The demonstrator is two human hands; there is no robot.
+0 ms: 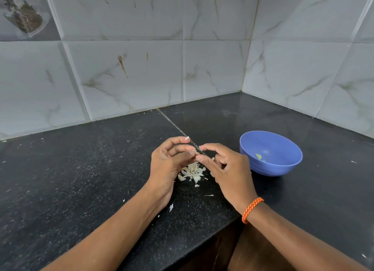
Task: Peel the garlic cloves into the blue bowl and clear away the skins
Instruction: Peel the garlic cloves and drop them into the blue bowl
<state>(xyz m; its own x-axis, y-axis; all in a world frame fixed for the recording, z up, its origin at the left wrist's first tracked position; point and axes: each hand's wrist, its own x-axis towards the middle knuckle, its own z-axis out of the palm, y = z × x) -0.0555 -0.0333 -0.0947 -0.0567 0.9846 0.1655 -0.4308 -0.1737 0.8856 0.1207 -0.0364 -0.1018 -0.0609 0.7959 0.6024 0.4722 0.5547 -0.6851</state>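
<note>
My left hand and my right hand meet fingertip to fingertip above the black counter, pinching a small garlic clove between them; most of the clove is hidden by the fingers. A scrap of skin sticks to my left index fingertip. Below the hands lies a pile of pale garlic skins. The blue bowl stands to the right of my right hand, with one small pale-green piece inside it.
Loose skin flakes are scattered over the black granite counter. Marble-look tiled walls meet in a corner behind. The counter's front edge runs diagonally at the lower middle, with a dark cabinet below. An orange cord bracelet circles my right wrist.
</note>
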